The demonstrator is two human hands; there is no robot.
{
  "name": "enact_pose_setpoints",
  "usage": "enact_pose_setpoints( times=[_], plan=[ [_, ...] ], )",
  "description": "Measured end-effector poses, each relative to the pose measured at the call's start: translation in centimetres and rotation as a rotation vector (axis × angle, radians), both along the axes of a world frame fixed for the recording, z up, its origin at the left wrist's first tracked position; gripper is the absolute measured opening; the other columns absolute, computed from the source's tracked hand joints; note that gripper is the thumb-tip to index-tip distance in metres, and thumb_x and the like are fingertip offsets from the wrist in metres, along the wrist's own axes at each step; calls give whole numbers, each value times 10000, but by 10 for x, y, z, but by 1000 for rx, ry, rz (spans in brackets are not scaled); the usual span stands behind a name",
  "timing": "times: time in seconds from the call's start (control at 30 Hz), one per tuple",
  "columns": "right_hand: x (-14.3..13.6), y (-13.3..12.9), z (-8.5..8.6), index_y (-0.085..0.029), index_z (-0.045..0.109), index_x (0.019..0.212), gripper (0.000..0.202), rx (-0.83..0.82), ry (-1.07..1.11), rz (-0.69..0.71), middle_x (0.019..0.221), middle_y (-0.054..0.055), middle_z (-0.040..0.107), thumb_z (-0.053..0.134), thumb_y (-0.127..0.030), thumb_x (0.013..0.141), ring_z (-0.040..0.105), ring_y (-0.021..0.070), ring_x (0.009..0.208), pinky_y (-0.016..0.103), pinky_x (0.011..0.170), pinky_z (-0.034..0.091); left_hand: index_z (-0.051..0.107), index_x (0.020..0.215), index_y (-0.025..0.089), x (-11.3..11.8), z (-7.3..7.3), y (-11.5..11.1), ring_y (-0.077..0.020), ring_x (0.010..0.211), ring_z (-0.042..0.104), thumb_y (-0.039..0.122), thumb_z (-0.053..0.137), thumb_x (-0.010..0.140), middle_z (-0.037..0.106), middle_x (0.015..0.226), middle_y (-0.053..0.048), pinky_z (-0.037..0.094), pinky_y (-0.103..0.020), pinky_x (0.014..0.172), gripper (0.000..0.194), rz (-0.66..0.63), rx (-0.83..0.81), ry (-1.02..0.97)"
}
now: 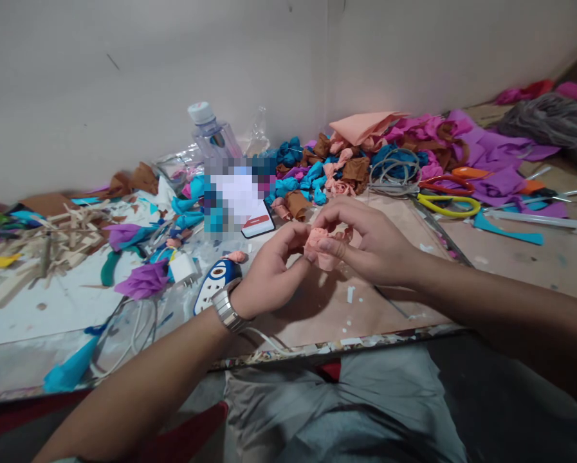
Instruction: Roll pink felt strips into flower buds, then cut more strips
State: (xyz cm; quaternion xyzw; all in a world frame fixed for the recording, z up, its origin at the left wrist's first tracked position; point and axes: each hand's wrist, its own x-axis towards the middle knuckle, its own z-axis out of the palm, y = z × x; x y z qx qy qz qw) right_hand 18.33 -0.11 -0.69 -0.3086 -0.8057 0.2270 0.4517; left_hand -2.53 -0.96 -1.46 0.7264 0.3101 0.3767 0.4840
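Pinching peach crepe flower (pixel 323 249), both hands' fingers (pixel 335 247) nearly closed.

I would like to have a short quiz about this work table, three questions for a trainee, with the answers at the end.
1. True or false: the left hand and the right hand both touch the peach paper piece.
2. Which arm wears the metal watch? A) left B) right C) neither
3. Fill in: the cap of the bottle is ____.

Key: 1 true; 2 A; 3 white
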Motion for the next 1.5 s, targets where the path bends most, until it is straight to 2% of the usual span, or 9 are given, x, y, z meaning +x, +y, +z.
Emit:
enact_pose_setpoints(
  times=[0.07, 0.23, 0.4, 0.63, 0.77, 0.97, 1.2, 1.33, 1.5],
  plan=[
    [0, 0, 0, -193, 654, 992, 167, 32, -18, -10, 964, 67, 687, 655, -357, 964, 623, 205, 909, 343, 822, 469, 574, 1218, 196, 0, -1, 1, -164, 1050, 646, 256, 644, 973, 639, 1158, -78, 545, -294, 931, 261, 37, 40, -62],
    [0, 0, -1, -182, 665, 993, 179, 82, -37, 10, 973, 79, 696, 665, -359, 962, 637, 215, 931, 352, 835, 472, 582, 1142, 207, 1, -2, 3, -149, 1024, 642, 221, 723, 917, 616, 1112, -51, 554, -276, 916, 266, 85, 124, -179],
    [0, -1, 0, -188, 681, 1055, 203, 108, -69, -13, 936, 54, 705, 697, -361, 951, 641, 196, 880, 324, 788, 458, 606, 1147, 205, 0, -3, 2, -154, 1010, 674, 190, 736, 907, 670, 1107, -67, 566, -277, 899, 273, 75, 151, -179],
    [2, -1, 2, -188, 682, 992, 204, 159, -76, -34, 883, 34, 716, 744, -369, 921, 651, 187, 849, 310, 773, 450, 632, 1155, 201, -2, -2, 1, -178, 1015, 706, 205, 719, 925, 704, 1088, -78, 585, -313, 906, 247, 88, 98, -184],
    [2, -2, 2, -199, 679, 1008, 222, 193, -101, -45, 902, 36, 733, 766, -375, 904, 661, 200, 875, 323, 794, 445, 686, 1118, 193, -2, -1, 0, -172, 993, 707, 186, 716, 921, 724, 1070, -80, 583, -299, 894, 199, 111, 176, -154],
    [2, -2, 3, -202, 676, 971, 251, 174, -80, -52, 902, 31, 736, 780, -415, 887, 661, 195, 858, 324, 797, 442, 734, 1062, 186, -4, 2, -1, -158, 948, 709, 162, 700, 928, 755, 1017, -75, 577, -280, 881, 141, 108, 232, -113],
    [2, -3, 3, -199, 669, 914, 307, 69, -2, -55, 861, 19, 720, 818, -457, 839, 646, 169, 788, 301, 749, 456, 713, 1100, 198, -4, -1, 3, -157, 958, 695, 161, 770, 867, 734, 1029, -71, 579, -281, 889, 243, 64, 213, -164],
    [1, -3, 4, -207, 661, 895, 303, -12, 37, -44, 853, 21, 721, 796, -475, 855, 637, 162, 753, 295, 707, 465, 702, 1077, 194, -3, -1, 3, -169, 941, 698, 227, 775, 875, 731, 1020, -80, 593, -298, 853, 217, 91, 162, -168],
    [1, -6, 7, -201, 660, 892, 236, 3, 36, -37, 854, 32, 720, 744, -420, 903, 641, 162, 763, 297, 711, 465, 689, 1054, 197, -3, 1, 3, -152, 918, 702, 242, 780, 875, 731, 1009, -65, 589, -269, 826, 205, 85, 111, -220]
  ],
)
